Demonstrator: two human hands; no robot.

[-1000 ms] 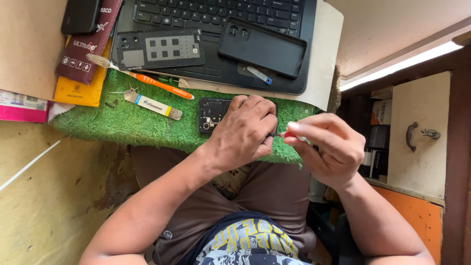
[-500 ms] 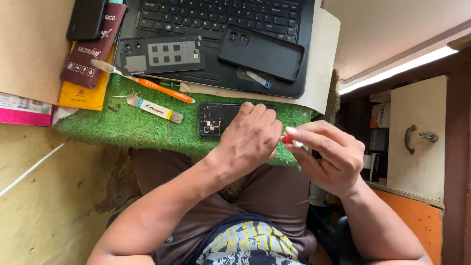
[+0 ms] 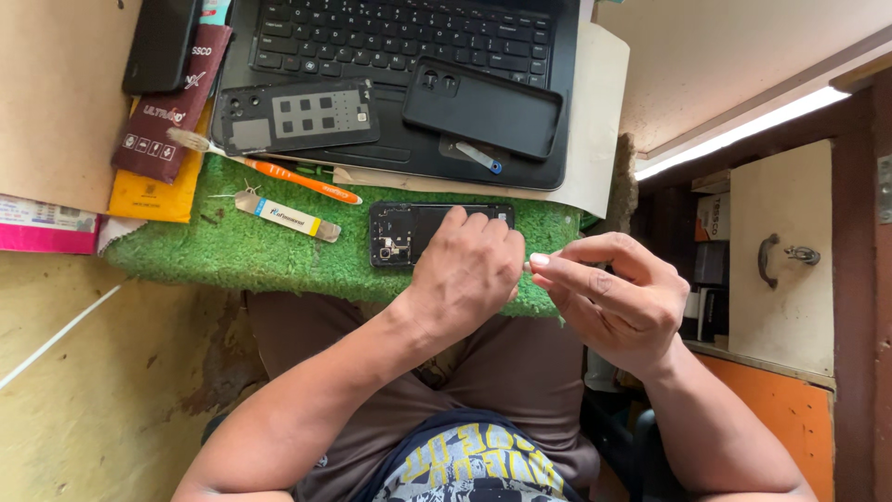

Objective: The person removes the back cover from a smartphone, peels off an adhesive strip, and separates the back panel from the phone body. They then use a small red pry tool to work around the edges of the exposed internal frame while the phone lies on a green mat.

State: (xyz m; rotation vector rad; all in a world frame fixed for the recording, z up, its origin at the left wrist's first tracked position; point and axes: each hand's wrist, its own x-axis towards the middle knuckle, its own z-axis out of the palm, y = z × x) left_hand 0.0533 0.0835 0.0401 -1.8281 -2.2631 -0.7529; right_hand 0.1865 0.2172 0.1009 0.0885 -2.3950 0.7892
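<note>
Right now the opened phone [image 3: 409, 232] lies flat on the green turf mat [image 3: 232, 260], its long axis running left to right across the person's view, and the left hand [image 3: 465, 270] rests on its right half, fingers curled down over the frame so that this grip pins the phone in place. Only the left part of the phone shows beyond the knuckles: a black shell with the back cover off, a camera cluster and small metal parts bare at its far left end, and a dark flat panel beside them.

Just to the right of the left hand, and nearly touching it, the right hand [image 3: 613, 297] hovers off the edge of the mat with thumb and forefinger pinched shut on something small and pale; it is too small to tell what it is. That pinch points leftward at the covered end of the phone, so the phone lies directly left of the right grip and under the left one, which makes the left hand the nearer.

Farther from the grips, beyond the phone, an orange-handled brush [image 3: 297, 178] and a small flat tool [image 3: 288, 216] lie on the mat, and a laptop [image 3: 400, 56] carries a black phone case [image 3: 483, 110] and a removed back panel [image 3: 293, 116]
</note>
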